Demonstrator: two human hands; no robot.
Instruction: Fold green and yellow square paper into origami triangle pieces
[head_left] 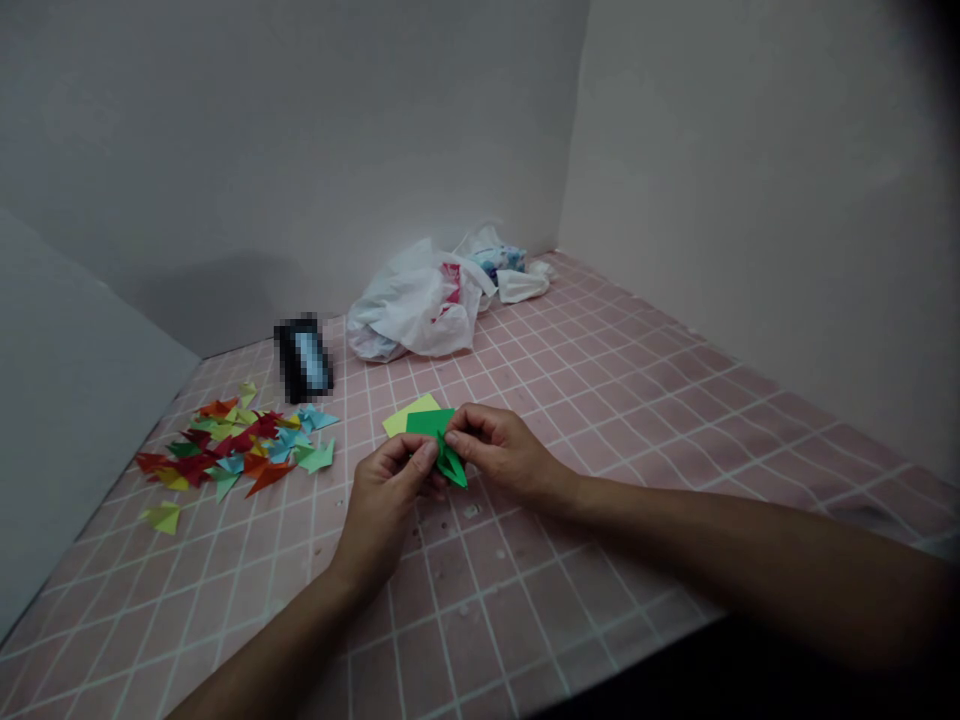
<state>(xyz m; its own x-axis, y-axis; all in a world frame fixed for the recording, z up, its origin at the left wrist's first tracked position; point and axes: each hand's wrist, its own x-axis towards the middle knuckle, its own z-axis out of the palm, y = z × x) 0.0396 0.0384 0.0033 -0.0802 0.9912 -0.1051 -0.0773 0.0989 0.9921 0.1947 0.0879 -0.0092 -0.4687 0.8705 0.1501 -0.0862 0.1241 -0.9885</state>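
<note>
A folded green origami piece (453, 468) is pinched between my two hands above the table, with a narrow point facing down toward me. My left hand (390, 490) closes thumb and fingers on its left side. On its upper right, my right hand (510, 452) pinches the paper between thumb and forefinger. Just behind lie a flat green sheet (427, 421) and a yellow sheet (416, 405), partly covered by the hands. The paper parts inside my fingertips are hidden.
Several colourful folded paper cranes (232, 440) lie heaped on the left of the pink tiled-pattern tablecloth (585, 600). Behind them stands a pixelated dark device (304, 360). White plastic bags (420, 300) and a blue-patterned packet (502, 260) rest by the back wall.
</note>
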